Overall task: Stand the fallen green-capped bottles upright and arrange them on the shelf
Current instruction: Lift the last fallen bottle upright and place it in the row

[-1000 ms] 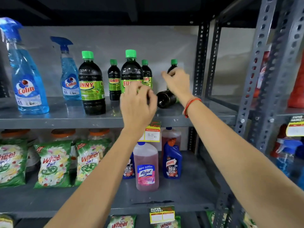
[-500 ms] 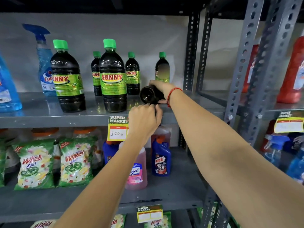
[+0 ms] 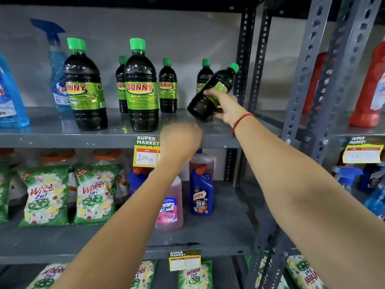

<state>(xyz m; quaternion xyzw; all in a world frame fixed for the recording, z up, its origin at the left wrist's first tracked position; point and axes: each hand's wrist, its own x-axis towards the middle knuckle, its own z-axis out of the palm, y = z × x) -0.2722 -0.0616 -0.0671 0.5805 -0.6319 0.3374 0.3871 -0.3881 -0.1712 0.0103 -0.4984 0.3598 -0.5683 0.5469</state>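
Note:
My right hand point(image 3: 226, 105) grips a small dark green-capped bottle point(image 3: 210, 94), tilted with its cap up and to the right, its base lifted just above the grey shelf point(image 3: 62, 136). Two large green-capped bottles point(image 3: 141, 86) point(image 3: 84, 86) stand upright at the shelf's front. Three small ones point(image 3: 167, 86) point(image 3: 121, 84) point(image 3: 203, 77) stand upright behind them. My left hand point(image 3: 180, 141) hovers at the shelf's front edge, fingers curled, holding nothing; it looks blurred.
Blue spray bottles point(image 3: 56, 65) stand at the shelf's left. A price tag point(image 3: 145, 152) hangs on the shelf edge. Detergent packets point(image 3: 93, 195) and cleaner bottles point(image 3: 201, 192) fill the shelf below. Perforated steel uprights point(image 3: 242, 59) rise right of the held bottle; red bottles point(image 3: 368, 88) stand beyond.
The small bottle lay on its side with its base toward me; my right hand has raised it to a steep tilt, cap upward. My left hand stayed by the shelf edge.

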